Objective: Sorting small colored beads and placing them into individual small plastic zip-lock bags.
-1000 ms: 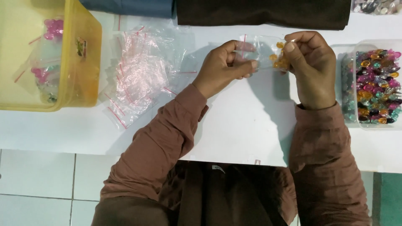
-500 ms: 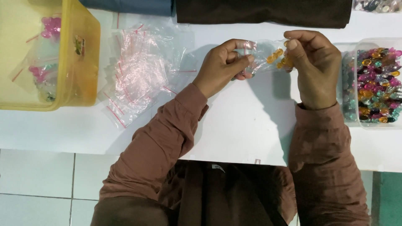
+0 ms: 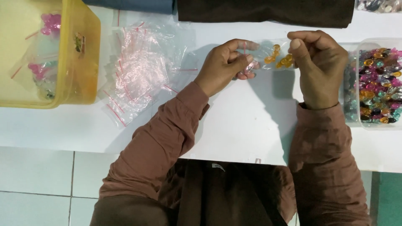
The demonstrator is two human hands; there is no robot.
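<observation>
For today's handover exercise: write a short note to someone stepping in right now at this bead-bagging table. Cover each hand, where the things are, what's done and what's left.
Left hand: pinches the left end of a small clear bag, held above the white table.
Right hand: pinches the bag's right end.
In the bag: a few orange beads.
Loose mixed-colour beads: clear tub at the right.
Empty bags: heap left of the hands.
Yellow bin, far left: holds bags of pink beads.
Done: the orange beads are in the bag.
Left: I cannot tell if the bag is sealed; check. The tub is full of loose beads.
</observation>
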